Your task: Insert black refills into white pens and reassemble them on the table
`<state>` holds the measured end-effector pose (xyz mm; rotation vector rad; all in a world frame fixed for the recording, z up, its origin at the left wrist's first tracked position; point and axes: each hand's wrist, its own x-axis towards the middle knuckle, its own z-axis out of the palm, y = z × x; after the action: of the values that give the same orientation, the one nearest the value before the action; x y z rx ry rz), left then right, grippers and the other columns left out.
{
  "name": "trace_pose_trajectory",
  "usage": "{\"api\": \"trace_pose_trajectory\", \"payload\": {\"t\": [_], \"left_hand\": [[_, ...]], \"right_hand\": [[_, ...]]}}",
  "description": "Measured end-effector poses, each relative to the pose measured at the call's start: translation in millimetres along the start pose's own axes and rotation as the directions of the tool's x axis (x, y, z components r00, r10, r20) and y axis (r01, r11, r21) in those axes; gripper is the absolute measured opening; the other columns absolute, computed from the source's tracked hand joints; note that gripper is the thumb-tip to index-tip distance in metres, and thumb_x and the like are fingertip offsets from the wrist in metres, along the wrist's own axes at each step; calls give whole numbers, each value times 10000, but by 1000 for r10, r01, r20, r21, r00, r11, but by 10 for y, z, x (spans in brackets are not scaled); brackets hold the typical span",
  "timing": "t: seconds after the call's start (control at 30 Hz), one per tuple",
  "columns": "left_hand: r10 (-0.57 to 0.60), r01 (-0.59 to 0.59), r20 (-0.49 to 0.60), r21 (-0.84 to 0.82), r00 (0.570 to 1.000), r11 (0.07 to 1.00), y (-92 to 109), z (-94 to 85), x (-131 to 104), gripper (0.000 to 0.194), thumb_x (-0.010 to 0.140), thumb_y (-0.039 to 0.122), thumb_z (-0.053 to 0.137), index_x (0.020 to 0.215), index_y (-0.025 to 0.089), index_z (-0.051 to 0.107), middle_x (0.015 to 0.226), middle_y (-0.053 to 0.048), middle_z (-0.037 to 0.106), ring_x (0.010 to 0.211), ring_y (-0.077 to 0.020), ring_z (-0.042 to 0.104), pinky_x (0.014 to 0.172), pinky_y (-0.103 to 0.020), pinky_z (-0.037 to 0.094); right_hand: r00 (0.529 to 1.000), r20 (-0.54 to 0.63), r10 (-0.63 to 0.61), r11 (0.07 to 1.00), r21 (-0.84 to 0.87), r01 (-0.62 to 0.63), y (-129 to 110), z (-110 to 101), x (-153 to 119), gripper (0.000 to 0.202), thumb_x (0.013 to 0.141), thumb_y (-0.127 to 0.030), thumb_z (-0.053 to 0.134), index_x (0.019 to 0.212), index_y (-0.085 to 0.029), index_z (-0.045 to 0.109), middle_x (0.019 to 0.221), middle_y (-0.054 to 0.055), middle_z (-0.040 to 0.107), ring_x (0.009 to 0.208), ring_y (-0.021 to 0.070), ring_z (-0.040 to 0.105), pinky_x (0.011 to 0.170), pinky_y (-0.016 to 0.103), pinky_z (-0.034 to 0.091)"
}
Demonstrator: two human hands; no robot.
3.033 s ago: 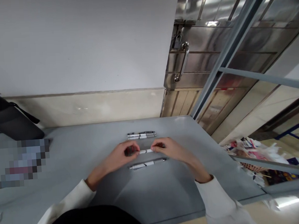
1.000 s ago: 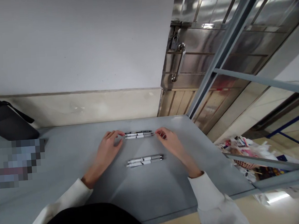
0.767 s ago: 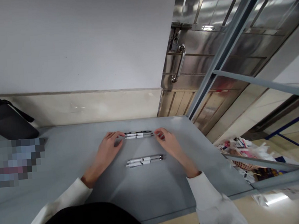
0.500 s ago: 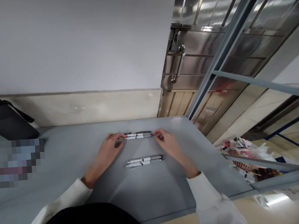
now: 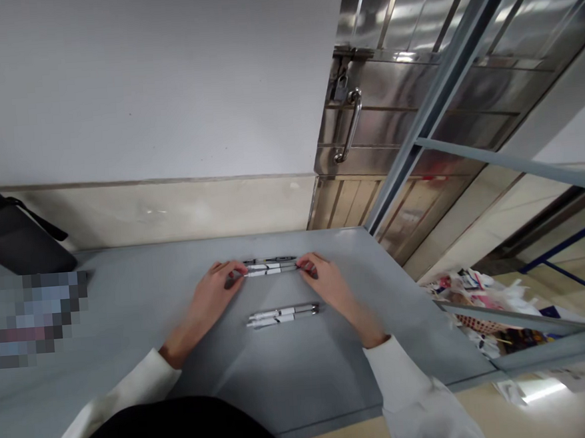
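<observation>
Two white pens (image 5: 271, 271) lie side by side across the grey table (image 5: 138, 303). My left hand (image 5: 218, 285) pinches at their left ends, thumb and fingertips drawn together. At the right ends, my right hand (image 5: 327, 282) has its thumb and fingers closed the same way. Just beyond them is a dark pen (image 5: 270, 259), parallel and slightly apart, which neither hand appears to hold. Closer to my body rests another small group of white pens (image 5: 284, 315) with dark bands, untouched. My fingertips partly cover the pen ends.
A black bag (image 5: 17, 231) with a strap stands at the table's back left, beside a blurred-out item (image 5: 39, 317). The wall (image 5: 172, 211) borders the far edge. A metal frame post (image 5: 395, 185) rises at the back right corner, and shelves of clutter (image 5: 498, 298) sit right.
The white pens between my hands have shifted slightly toward me, widening the gap to the dark pen. My right hand has moved a little left. The nearer pens have stayed put.
</observation>
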<state>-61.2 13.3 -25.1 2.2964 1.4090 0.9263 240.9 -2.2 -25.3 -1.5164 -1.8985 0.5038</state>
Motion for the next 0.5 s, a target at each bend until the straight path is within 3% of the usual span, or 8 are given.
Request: {"api": "trace_pose_trajectory", "payload": {"t": [0.27, 0.5], "left_hand": [[-17, 17, 23, -13, 1000, 1000, -46, 22, 7, 145, 985, 289, 599, 1055, 280, 725, 964, -25, 721, 910, -233, 647, 901, -381, 519], [-33, 32, -19, -55, 999, 998, 5, -2, 2, 153, 984, 300, 614, 1053, 290, 750, 924, -19, 709, 832, -225, 648, 829, -366, 534]], "right_hand": [[999, -27, -34, 999, 28, 35, 3, 24, 7, 159, 917, -137, 616, 1008, -253, 677, 1036, 53, 722, 929, 225, 697, 883, 388, 547], [999, -17, -41, 997, 59, 42, -14, 32, 1, 132, 928, -155, 620, 1018, -218, 694, 1017, 63, 726, 937, 230, 697, 886, 395, 550]]}}
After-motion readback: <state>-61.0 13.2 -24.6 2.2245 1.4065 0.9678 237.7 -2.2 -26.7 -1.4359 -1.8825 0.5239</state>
